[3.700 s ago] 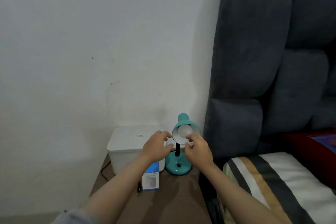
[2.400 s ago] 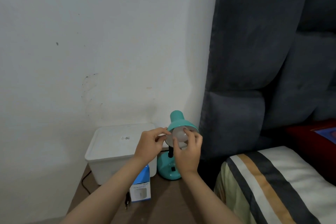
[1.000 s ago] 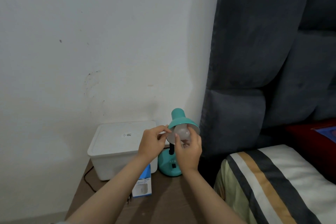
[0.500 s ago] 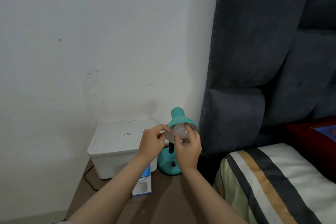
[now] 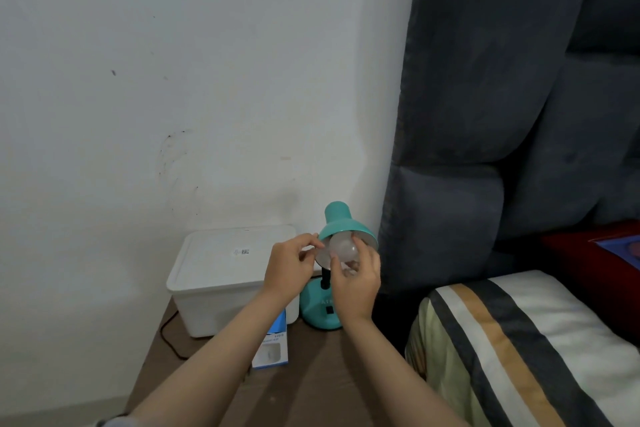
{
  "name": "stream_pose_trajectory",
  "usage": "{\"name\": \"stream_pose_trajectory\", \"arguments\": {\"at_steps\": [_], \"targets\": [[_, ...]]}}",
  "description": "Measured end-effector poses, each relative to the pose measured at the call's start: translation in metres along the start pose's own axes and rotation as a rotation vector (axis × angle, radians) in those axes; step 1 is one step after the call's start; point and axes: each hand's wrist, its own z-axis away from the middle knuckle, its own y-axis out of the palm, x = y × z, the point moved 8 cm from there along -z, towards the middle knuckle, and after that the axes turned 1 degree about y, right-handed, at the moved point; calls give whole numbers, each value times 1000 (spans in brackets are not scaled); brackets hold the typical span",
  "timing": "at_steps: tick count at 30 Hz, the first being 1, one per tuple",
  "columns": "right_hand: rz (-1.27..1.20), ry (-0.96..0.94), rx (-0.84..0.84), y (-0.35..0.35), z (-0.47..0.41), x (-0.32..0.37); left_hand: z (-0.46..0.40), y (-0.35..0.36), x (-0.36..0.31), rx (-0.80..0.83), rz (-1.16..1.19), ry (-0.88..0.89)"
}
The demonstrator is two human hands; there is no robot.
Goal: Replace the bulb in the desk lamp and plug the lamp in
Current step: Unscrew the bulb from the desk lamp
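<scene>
1. Against the view half a second ago, little differs: the right hand [image 5: 355,282] keeps its hold on the bulb [image 5: 343,248], its fingers turned slightly round the glass, and the left hand [image 5: 290,270] stays at the shade's rim.
2. The right hand is cupped from below and the near side, fingers curled round the white bulb, which sits inside the mouth of the shade.
3. The left hand is partly closed, thumb and fingertips pinching the left edge of the teal shade [image 5: 341,224]; the forearm reaches in from the near left.
4. The desk lamp [image 5: 320,314] stands on the brown bedside table [image 5: 311,374], its round base just right of the white lidded box [image 5: 225,274] and beside the dark headboard [image 5: 485,149].
5. A blue-and-white bulb carton [image 5: 272,347] stands near the base, partly hidden by the left forearm.
6. A black cord [image 5: 169,333] runs over the table's left edge, near the white box; whether it is plugged in I cannot tell.
</scene>
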Motion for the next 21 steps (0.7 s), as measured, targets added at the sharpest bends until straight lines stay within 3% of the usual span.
{"name": "stream_pose_trajectory", "arguments": {"at_steps": [6,13,21], "targets": [[132,-159,52,2,1,4,-1,0,-2,12,-6,16],[16,63,-30,-3,-1,-3,0,2,-1,8,0,-10],[71,-134,4,-2,0,2,2,1,-2,4,5,-2]]}}
